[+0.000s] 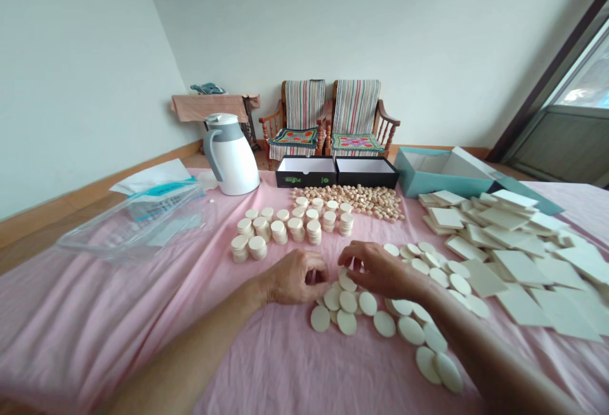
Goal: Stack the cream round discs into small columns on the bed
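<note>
My left hand (pixel 297 276) is curled over the pink cloth at the near end of the stacked discs; its fingertips nearly meet the thumb, and whatever lies inside is hidden. Just to its right, my right hand (pixel 375 268) bends down with fingers and thumb closed at a round white disc (pixel 347 280). Below both hands, loose round discs (pixel 346 322) lie overlapping, and more discs (pixel 431 261) spread under and beyond the right forearm. Ahead of the left hand stand several short stacks of discs (pixel 278 231) in rough rows.
Small wooden pieces (pixel 361 199) lie heaped before two black boxes (pixel 304 180). Square white tiles (pixel 518 266) pile up at right, near a teal box (pixel 445 183). A white jug (pixel 235 161) and a clear plastic tray (pixel 128 228) are at left. Two chairs (pixel 304 107) stand behind.
</note>
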The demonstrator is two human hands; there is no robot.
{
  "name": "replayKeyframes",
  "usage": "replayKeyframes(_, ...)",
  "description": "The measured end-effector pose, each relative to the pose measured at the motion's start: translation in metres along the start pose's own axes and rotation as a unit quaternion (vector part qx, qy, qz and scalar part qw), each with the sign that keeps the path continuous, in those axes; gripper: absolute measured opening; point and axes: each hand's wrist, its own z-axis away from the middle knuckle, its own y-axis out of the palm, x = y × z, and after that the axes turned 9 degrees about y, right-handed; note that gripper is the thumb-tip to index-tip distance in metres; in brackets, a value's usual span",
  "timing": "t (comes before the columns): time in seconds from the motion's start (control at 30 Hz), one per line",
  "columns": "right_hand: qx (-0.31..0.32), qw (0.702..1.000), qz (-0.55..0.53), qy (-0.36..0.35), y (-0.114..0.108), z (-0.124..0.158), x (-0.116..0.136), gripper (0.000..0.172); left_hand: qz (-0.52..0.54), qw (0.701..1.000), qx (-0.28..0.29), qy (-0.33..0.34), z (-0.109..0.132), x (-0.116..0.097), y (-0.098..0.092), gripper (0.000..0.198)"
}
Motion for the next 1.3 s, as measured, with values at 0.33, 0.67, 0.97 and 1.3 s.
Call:
replayKeyframes(0.33, 0.062, 0.995, -0.002, -0.075, -0.008, 0.006, 0.010, 0.043, -0.079, 0.995, -0.044, -0.052, -0.001, 0.009, 0.003, 0.023)
replayKeyframes(0.67, -0.101, 0.990, 0.103, 0.010, 0.005, -0.017, 0.009, 0.017, -0.055, 0.993, -0.070, -0.074, -0.001, 0.014, 0.005, 0.021)
replayKeyframes(0.97, -0.132, 0.968, 0.204, 0.063, 0.016, -0.047, 0.027, 0.025, -0.065, 0.992, -0.063, -0.088, 0.000, 0.020, 0.006, 0.021)
replayKeyframes(1.3, -0.145, 0.974, 0.163, 0.068, 0.010, -0.042, 0.021, 0.020, -0.055, 0.992, -0.068, -0.094, 0.000, 0.017, 0.005, 0.019)
